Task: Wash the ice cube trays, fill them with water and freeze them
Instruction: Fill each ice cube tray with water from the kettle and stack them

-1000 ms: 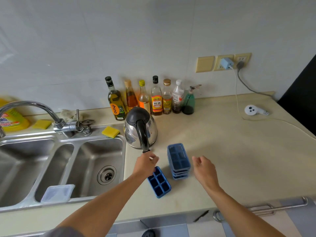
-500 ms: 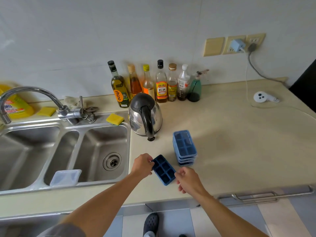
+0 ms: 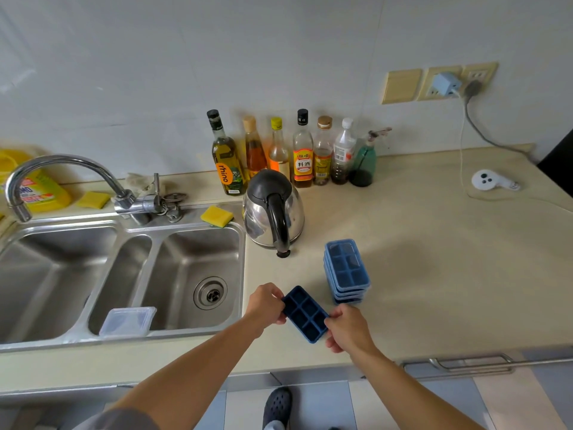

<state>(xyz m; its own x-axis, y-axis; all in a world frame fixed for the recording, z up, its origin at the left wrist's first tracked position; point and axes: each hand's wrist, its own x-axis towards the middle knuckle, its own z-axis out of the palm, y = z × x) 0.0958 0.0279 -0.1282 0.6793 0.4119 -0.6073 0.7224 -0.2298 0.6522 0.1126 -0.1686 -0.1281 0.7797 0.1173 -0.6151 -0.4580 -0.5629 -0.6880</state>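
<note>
Yellow plastic detergent bottle (image 3: 46,198): cut by left edge.
Dark perforated clog (image 3: 277,405): cut by bottom edge.
Stacked blue plastic ice cube trays (image 3: 347,268): lower compartments hidden.

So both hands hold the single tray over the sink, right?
Not over the sink. The head view shows the left hand and the right hand holding the single tray at the counter, just right of the sink.

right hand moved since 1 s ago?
Yes. The right hand was level with the tray stack, off its right side. It has since come leftward and nearer, in front of the stack, and grips the loose tray.
</note>
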